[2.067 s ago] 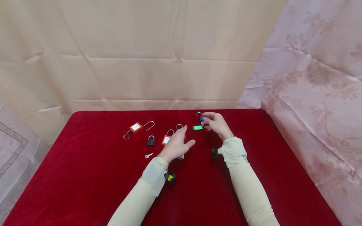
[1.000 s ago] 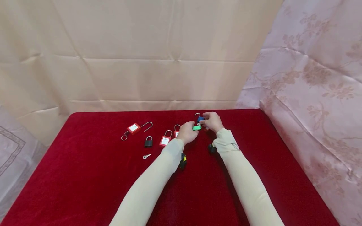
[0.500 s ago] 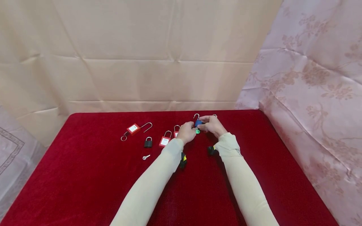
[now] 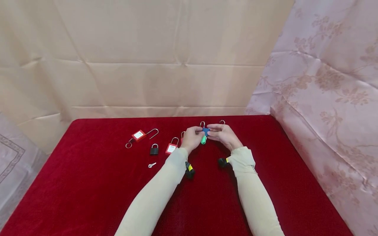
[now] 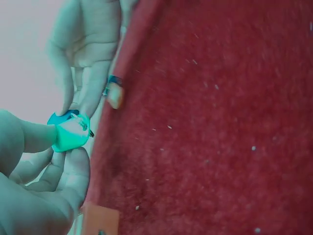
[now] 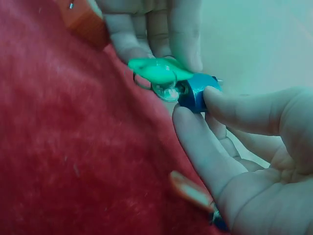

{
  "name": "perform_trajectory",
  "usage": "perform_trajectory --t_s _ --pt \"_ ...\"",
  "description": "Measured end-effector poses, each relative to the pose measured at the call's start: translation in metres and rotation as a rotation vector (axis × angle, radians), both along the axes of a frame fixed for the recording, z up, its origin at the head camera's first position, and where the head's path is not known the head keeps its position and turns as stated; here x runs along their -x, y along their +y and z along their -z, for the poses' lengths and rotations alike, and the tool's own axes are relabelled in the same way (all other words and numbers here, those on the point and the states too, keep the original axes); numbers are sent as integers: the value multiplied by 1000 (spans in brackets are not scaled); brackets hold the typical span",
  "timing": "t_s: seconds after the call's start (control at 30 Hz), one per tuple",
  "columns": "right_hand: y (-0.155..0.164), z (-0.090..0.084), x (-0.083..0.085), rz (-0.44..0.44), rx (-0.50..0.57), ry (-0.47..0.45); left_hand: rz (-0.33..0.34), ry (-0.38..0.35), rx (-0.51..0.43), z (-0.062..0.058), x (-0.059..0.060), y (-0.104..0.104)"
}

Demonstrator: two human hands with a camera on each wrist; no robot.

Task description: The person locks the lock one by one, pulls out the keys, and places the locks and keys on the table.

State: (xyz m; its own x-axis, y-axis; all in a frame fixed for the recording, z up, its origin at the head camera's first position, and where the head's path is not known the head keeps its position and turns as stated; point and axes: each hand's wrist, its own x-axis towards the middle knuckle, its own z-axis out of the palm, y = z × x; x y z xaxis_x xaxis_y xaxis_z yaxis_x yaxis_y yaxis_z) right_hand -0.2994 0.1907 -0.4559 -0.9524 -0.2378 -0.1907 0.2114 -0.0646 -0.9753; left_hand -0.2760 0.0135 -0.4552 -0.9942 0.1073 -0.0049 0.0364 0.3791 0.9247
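Note:
Just above the far part of the table, my right hand (image 4: 226,135) pinches a small blue padlock (image 4: 206,131) between thumb and fingers. Its silver shackle (image 4: 202,124) points away from me. From the padlock's lower end hangs a green key tag (image 4: 203,140) on a ring. My left hand (image 4: 191,139) pinches this tag between thumb and finger, as the left wrist view shows with the tag (image 5: 68,139) up close. A key at the lock end (image 6: 182,89) shows only in part in the right wrist view. Fingers hide some of the padlock body.
On the red cloth lie an opened red padlock (image 4: 139,135), a black padlock (image 4: 154,150), a loose key (image 4: 152,165) and another red padlock (image 4: 171,148). A third red one is mostly behind my left hand. Another shackle (image 4: 222,122) shows beyond my right hand.
My left hand has come from over the red padlocks to the green tag and grips it. My right hand has brought the blue padlock left and nearer, off another padlock's side.

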Motion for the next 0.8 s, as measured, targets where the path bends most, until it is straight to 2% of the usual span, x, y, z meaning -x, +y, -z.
perform_trajectory --t_s 0.13,0.27,0.5,0.6,0.8 --pt "-5 -9 -5 -22 25 32 -29 -13 -147 -7 -10 -9" --pt "-12 -17 -9 -28 16 63 -58 -15 -213 -13 -16 -17" --pt "-22 -25 -16 -53 26 94 -29 -61 -336 -19 -25 -31" --pt "-23 -26 -18 -76 15 103 -22 -43 -308 -20 -29 -36" --pt "-25 -29 -21 -102 20 88 -33 55 -253 -20 -33 -39"
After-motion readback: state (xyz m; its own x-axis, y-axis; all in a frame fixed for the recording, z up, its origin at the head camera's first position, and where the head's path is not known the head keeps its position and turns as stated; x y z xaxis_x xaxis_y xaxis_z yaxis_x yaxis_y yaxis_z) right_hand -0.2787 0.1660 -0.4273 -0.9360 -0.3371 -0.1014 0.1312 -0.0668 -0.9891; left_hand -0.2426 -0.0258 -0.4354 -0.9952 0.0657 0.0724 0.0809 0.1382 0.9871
